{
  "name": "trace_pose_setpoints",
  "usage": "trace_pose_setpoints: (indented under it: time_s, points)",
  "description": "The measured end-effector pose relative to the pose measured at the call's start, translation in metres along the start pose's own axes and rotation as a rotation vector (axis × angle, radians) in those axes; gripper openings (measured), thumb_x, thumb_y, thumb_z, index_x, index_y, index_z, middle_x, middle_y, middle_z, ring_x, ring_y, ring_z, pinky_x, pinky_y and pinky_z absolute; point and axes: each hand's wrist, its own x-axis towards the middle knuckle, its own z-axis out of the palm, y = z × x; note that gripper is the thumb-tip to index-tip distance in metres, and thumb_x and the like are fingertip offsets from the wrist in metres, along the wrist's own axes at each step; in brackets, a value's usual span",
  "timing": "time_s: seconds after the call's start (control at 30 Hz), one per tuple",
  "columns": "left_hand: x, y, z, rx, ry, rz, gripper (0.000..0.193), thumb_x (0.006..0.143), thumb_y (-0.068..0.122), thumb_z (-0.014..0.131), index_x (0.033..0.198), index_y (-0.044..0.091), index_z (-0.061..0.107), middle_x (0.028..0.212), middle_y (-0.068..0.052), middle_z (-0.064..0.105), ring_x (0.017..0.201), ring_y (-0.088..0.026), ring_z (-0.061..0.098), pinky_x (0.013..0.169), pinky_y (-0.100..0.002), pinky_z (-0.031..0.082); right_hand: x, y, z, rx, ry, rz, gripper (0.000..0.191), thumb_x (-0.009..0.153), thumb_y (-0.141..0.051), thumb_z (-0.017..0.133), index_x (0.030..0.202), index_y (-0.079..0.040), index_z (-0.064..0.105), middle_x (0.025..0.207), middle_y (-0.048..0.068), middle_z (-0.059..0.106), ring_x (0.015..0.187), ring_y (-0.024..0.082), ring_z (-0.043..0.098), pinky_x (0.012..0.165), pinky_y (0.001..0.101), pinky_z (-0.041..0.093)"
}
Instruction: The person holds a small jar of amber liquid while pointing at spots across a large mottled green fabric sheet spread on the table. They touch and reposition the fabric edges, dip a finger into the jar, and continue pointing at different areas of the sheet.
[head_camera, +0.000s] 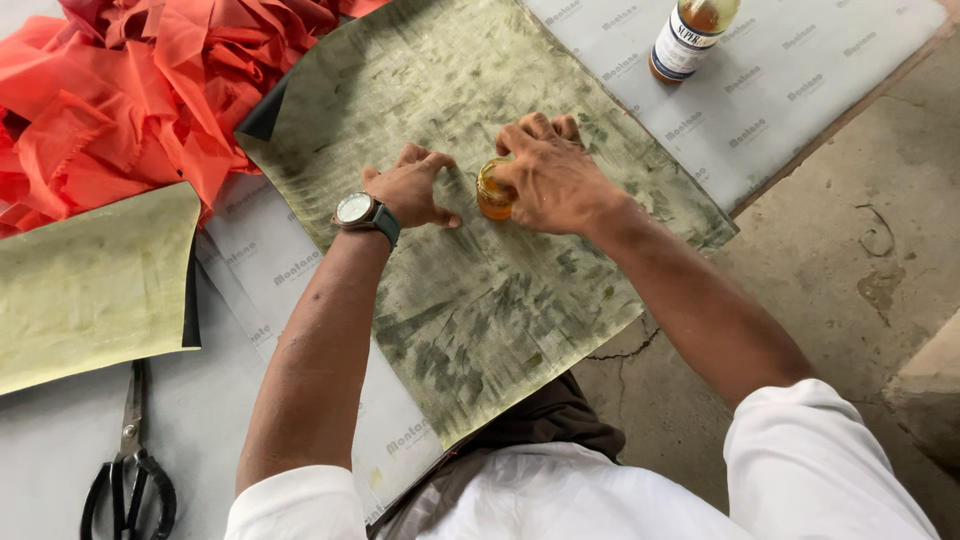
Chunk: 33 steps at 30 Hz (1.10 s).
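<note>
white sleeves (800, 470) nearest | right hand (553, 178) curled round small amber jar (492, 190), gripping it on olive sheet (480, 300) | left hand (408, 188) empty, fingertips spread (pinning sheet flat) | scissors (128, 470), orange fabric (130, 90), bottle (690, 38) aside

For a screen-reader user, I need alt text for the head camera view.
A right hand grips a small amber jar on an olive-green sheet, the left hand pressing the sheet beside it. Orange fabric, black scissors and a bottle lie around.
</note>
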Motion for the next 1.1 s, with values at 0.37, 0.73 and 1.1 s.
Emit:
trace_pose_setpoints:
  time_s: [0.37, 0.73, 1.1]
  points:
    - [0.003, -0.003, 0.004, -0.017, 0.008, 0.004, 0.102, 0.065, 0.054, 0.093, 0.152, 0.04, 0.04, 0.157, 0.003, 0.035, 0.137, -0.022, 0.047, 0.109, -0.055, 0.028, 0.015, 0.074, -0.002, 0.26, 0.174, 0.198, 0.065, 0.075, 0.014, 0.058, 0.125, -0.025, 0.072, 0.139, 0.007, 0.049, 0.128, 0.026, 0.043, 0.111, 0.0465, 0.03]
    - [0.003, -0.005, 0.003, -0.024, 0.008, 0.008, 0.101, 0.063, 0.052, 0.093, 0.149, 0.039, 0.043, 0.156, 0.003, 0.036, 0.134, -0.022, 0.051, 0.104, -0.056, 0.03, 0.024, 0.071, 0.022, 0.175, -0.276, 0.263, 0.08, 0.076, 0.02, 0.049, 0.125, -0.039, 0.069, 0.148, 0.001, 0.044, 0.137, 0.025, 0.035, 0.118, 0.0522, 0.018]
    - [0.001, -0.002, 0.006, -0.016, 0.011, 0.033, 0.097, 0.065, 0.054, 0.093, 0.148, 0.039, 0.045, 0.157, 0.001, 0.034, 0.141, -0.025, 0.04, 0.106, -0.06, 0.026, -0.036, 0.072, 0.029, 0.198, 0.011, 0.06, 0.085, 0.068, 0.017, 0.041, 0.127, -0.034, 0.075, 0.152, 0.016, 0.044, 0.142, 0.037, 0.032, 0.108, 0.0607, 0.011]
